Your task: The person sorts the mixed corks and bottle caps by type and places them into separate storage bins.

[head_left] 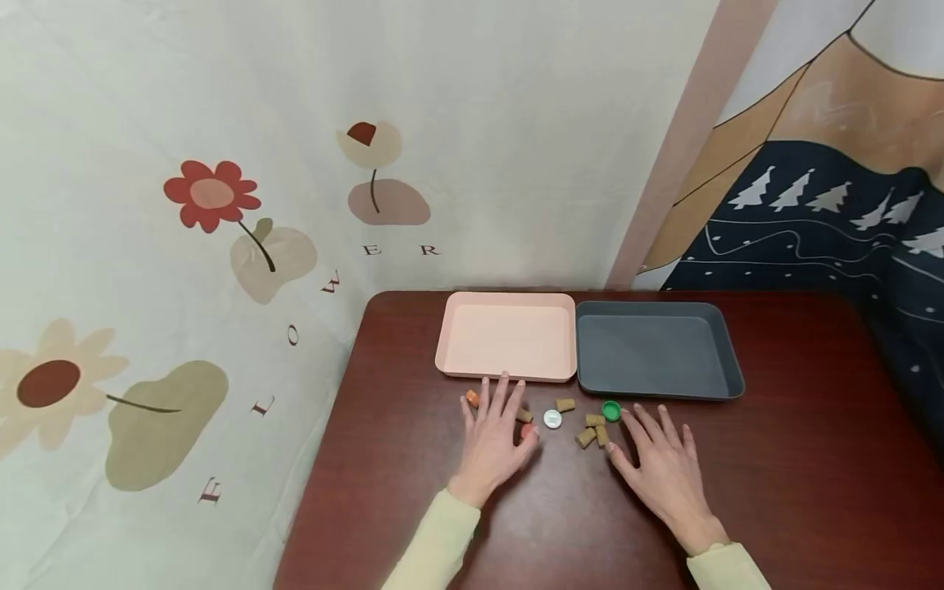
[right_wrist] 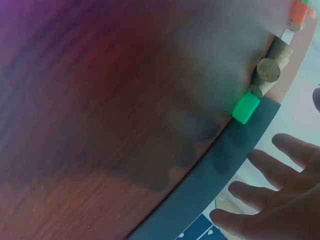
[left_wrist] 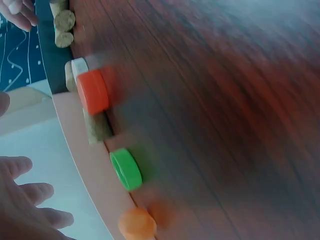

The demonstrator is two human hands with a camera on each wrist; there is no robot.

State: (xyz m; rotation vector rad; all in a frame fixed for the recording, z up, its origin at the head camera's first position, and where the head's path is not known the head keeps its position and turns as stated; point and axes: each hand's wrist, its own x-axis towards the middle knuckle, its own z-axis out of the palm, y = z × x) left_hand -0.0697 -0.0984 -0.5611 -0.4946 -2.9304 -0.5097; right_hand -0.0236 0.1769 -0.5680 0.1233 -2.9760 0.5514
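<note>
A red cap point(head_left: 527, 430) lies near the wide-spread left hand point(head_left: 491, 447), a green cap point(head_left: 610, 410) near the wide-spread right hand point(head_left: 664, 471).

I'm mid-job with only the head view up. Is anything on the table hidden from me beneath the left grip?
Observer: Yes. The left wrist view shows a green cap lying between a cork and an orange cap.
Operator: Is the left grip touching the red cap?
Observer: No, the left wrist view shows a gap between them.
Operator: And the right grip, on the other green cap?
Observer: Not touching either; the right wrist view shows open space between the two.
</note>
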